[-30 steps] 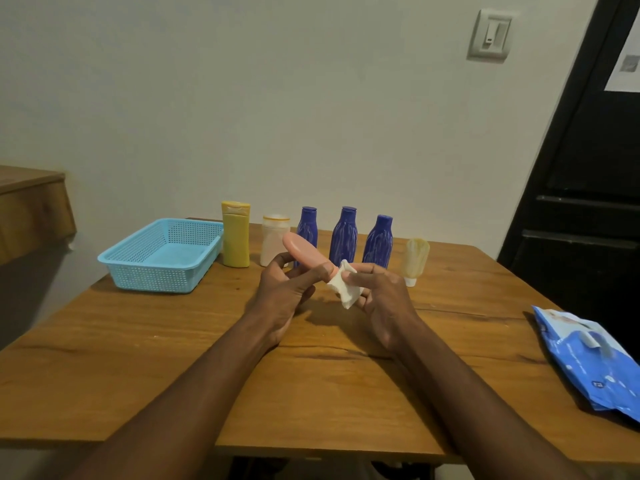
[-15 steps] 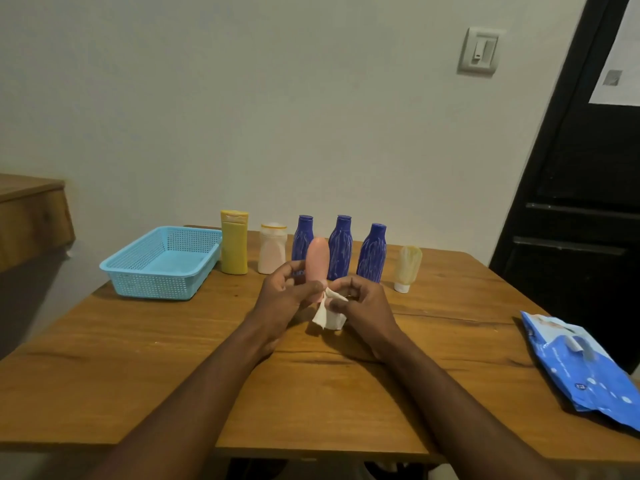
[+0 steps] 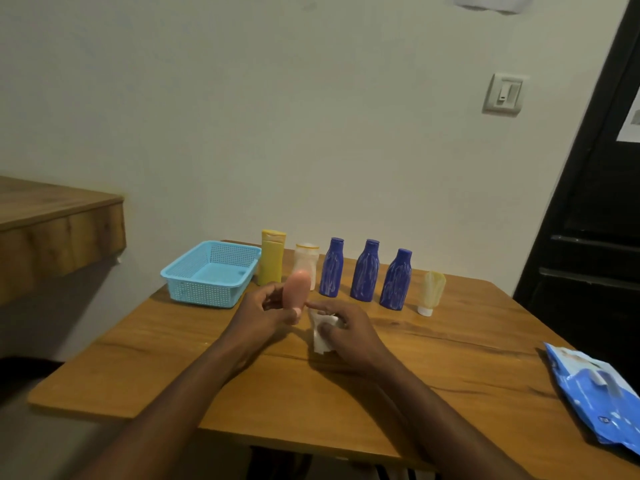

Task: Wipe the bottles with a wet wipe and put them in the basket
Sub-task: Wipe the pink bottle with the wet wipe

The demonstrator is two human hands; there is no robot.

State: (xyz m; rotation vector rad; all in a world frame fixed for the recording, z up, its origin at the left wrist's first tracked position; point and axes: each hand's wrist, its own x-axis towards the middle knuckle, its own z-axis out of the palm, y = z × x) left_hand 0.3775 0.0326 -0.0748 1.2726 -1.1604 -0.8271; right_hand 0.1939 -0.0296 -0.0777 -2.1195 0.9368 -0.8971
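My left hand (image 3: 258,315) grips a pink bottle (image 3: 296,291) by its lower end, holding it upright above the table. Just right of it, my right hand (image 3: 346,332) pinches a crumpled white wet wipe (image 3: 322,336), slightly apart from the bottle. Behind them stand a yellow bottle (image 3: 272,258), a whitish bottle (image 3: 307,259), three blue bottles (image 3: 365,271) and a pale yellow tube (image 3: 431,292) standing on its cap. The light blue basket (image 3: 194,289) sits at the back left and holds no bottles.
A blue wet-wipe pack (image 3: 597,393) lies at the right edge of the wooden table (image 3: 433,368). A wooden ledge (image 3: 59,223) juts out at the left. A dark door (image 3: 595,188) stands at the right, past the table.
The pink bottle went from tilted to upright in my left hand. My right hand drew the wipe down and off the bottle. The view tilted upward.
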